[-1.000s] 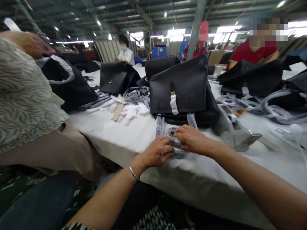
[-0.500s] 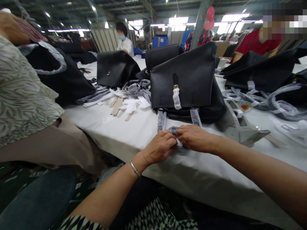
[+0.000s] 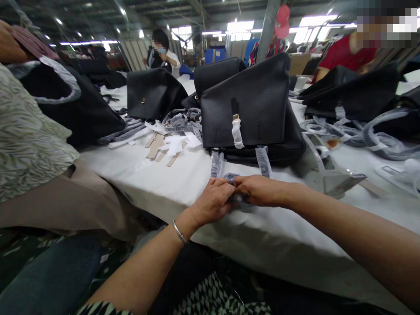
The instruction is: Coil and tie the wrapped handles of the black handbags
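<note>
Readable text: none | blue box-shaped cabinet [image 3: 208, 56], far beyond the fingers [image 3: 242, 183]: small pale rectangular sheet [image 3: 218, 53] on its front, any marks too small to read

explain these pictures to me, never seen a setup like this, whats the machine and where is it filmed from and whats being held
There is no machine here: the grip is a person's two bare hands, the left hand and the right hand. Every picture comes from one camera worn on that person's head, looking forward and down. On the white table sits a black bag, with paper and card strips to its left in the picture and a grey fixture to its right. The hands meet at a plastic-wrapped strap in front of the bag; they seem to hold it, but the fingers hide exactly how. The person in the leaf-patterned top is someone else.
</note>
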`<control>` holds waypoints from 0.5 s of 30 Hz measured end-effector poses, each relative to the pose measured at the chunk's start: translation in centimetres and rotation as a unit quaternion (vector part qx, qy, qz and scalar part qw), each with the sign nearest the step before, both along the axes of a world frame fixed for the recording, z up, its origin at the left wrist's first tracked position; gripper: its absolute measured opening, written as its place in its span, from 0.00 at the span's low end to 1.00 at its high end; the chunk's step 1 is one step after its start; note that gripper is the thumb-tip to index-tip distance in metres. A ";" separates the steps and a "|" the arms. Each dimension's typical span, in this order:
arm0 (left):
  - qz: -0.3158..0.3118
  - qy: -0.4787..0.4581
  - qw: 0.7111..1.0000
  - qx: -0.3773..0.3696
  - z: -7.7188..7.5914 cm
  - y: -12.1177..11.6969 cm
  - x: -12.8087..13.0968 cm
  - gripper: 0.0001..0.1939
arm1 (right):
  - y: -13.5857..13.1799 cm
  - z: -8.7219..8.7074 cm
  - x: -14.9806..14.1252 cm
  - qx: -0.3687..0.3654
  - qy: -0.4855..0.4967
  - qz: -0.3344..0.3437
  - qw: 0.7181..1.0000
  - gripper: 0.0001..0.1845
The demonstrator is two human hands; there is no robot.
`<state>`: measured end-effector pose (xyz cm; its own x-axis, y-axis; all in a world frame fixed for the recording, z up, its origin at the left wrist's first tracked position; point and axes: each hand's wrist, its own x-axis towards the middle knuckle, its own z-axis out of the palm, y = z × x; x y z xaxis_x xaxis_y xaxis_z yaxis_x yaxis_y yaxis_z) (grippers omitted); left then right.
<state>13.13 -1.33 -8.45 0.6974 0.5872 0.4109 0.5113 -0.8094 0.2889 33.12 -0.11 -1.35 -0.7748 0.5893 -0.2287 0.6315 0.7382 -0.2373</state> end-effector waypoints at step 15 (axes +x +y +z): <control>0.010 0.137 0.989 0.062 1.5 -0.8 0.6 0.11 | 2.6 0.2 2.3 -0.047 0.029 -0.018 0.998 0.25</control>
